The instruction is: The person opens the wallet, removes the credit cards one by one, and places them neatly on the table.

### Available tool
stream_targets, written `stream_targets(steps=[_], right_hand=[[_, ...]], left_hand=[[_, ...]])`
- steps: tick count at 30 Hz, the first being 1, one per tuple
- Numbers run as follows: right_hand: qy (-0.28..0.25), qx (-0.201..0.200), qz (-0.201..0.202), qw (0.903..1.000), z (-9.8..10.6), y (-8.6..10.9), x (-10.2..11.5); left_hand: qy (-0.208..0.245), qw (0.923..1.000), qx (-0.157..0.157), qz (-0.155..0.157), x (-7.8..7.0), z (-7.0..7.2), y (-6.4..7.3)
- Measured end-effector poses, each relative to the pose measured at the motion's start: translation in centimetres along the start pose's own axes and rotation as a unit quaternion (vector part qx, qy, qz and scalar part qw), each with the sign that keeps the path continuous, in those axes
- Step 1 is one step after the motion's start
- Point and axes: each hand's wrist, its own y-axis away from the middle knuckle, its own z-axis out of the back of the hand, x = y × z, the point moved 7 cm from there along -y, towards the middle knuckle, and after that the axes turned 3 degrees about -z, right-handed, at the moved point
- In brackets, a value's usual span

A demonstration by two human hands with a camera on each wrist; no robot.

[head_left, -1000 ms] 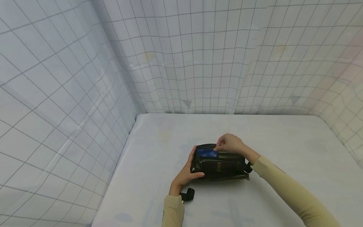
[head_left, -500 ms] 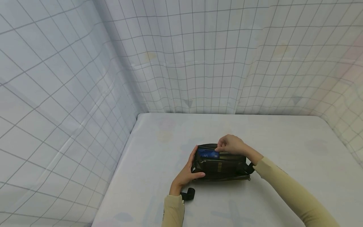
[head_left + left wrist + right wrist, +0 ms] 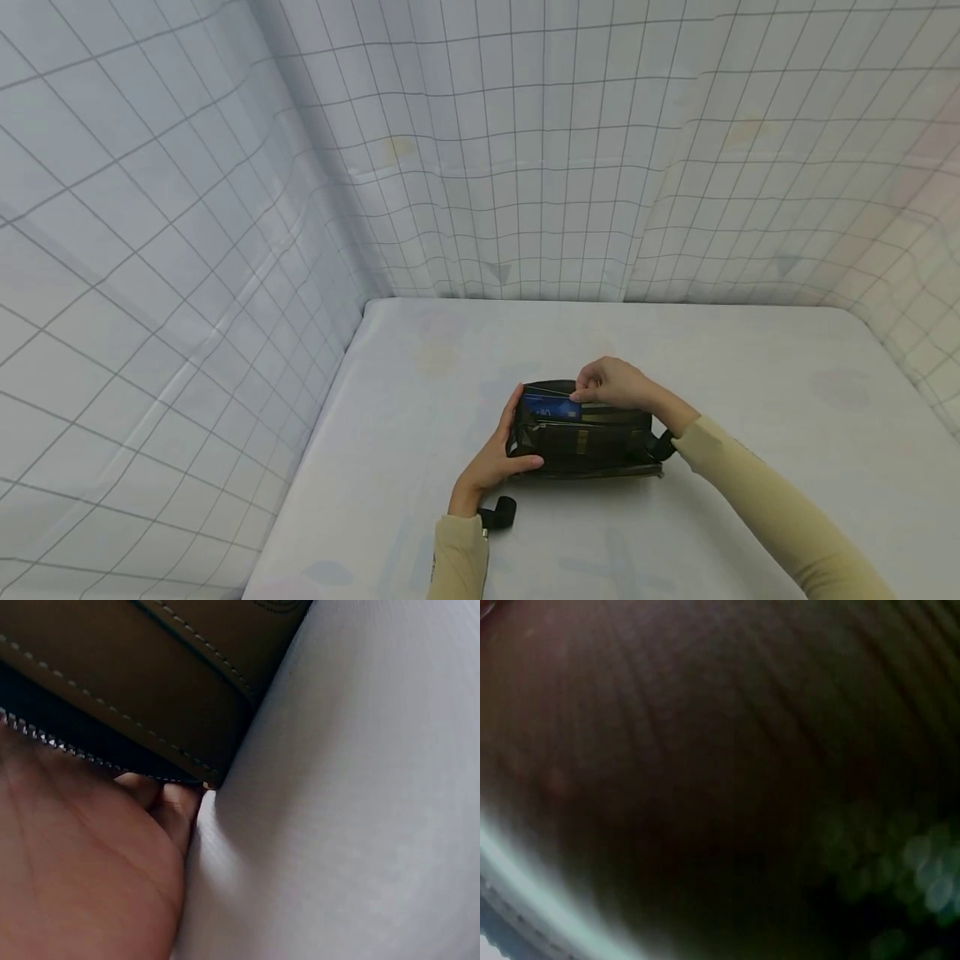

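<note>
Hardly anything has moved since a second ago: both hands and the open wallet (image 3: 615,442) keep their places on the white table (image 3: 420,367). The left hand (image 3: 487,462) grips the wallet's left end, thumb on the near side and fingers spread apart from it along the left edge. The right hand (image 3: 618,385), thumb and fingertips together, pinches the right far corner of a blue card (image 3: 546,407) in the wallet's far left part.

The person wears long pale yellow fabric sleeves (image 3: 772,510), and at each wrist there is a small black camera (image 3: 505,512).
</note>
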Motion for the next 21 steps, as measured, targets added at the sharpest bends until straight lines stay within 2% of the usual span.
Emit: stream_targets(steps=[9, 14, 21], right_hand=[[-0.001, -0.020, 0.008, 0.9998, -0.02, 0.06, -0.12], [0.003, -0.026, 0.001, 0.9997, -0.13, -0.07, -0.50], [0.001, -0.038, 0.015, 0.9992, 0.09, 0.08, -0.18]], left_hand=[[-0.011, 0.9999, -0.005, 0.006, 0.35, 0.13, -0.05], [-0.002, 0.9999, -0.010, 0.011, 0.44, 0.10, 0.04], [0.005, 0.9998, -0.015, 0.010, 0.47, 0.14, -0.01]])
